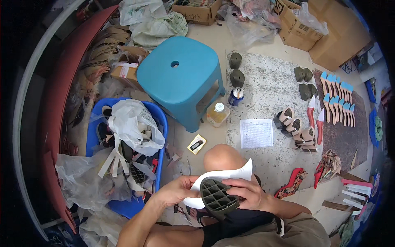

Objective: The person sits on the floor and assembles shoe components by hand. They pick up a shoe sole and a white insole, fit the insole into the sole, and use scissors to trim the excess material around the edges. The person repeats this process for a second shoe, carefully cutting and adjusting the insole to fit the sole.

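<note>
Two bare hands hold one dark green shoe-sole block (217,196) over the lap, just on the near side of a raised knee (223,156), its hollow lattice face turned up to view. A smooth white curved sheet (236,173) shows behind it, along its left and upper sides. The left hand (177,192) pinches the sheet's left part between thumb and fingers; the right hand (249,194) grips the block, its fingers laid over the upper right side.

Good handling here, I judge, means letting the right hand keep the block steady while the left guides the sheet with light, even pressure, so the white surface neither creases nor slips. Checking the fit around the whole rim would help.

The block's outer face, the right thumb and most of the sheet's far side are hidden, so I cannot tell whether sheet and block are joined. Farther out, a clear plastic bag (138,125) covers part of the blue tub's (163,127) contents, a blue stool (177,72) blocks some floor, and things along the right rim are bent and dim.
</note>
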Demonstrator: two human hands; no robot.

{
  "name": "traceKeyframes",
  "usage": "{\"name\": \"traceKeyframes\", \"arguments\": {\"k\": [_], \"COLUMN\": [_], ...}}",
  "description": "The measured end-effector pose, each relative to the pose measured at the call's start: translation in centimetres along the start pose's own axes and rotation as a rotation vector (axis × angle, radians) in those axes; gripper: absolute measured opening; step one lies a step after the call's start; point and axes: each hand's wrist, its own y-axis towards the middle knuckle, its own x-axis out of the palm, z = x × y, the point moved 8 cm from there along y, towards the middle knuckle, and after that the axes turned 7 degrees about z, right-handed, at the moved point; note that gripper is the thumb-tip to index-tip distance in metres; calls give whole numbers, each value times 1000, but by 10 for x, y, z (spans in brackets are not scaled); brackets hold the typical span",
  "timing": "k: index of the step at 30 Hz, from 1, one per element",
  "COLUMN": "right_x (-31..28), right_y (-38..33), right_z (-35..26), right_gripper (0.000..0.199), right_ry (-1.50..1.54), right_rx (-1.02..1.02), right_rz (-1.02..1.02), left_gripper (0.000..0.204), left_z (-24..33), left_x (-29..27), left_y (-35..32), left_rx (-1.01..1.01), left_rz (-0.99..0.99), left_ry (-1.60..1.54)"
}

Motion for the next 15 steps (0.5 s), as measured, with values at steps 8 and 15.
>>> {"name": "traceKeyframes", "arguments": {"k": [8, 15], "right_x": [-14, -11], "right_y": [19, 73], "right_z": [-26, -69], "right_gripper": [41, 46], "right_ry": [15, -14], "right_rx": [-76, -366], "right_rz": [-74, -227], "left_gripper": [55, 65], "left_z": [20, 67], "left_x": [20, 22], "left_y": [-36, -85], "left_rx": [127, 453], "left_rz": [-47, 299], "left_ry": [-38, 3]}}
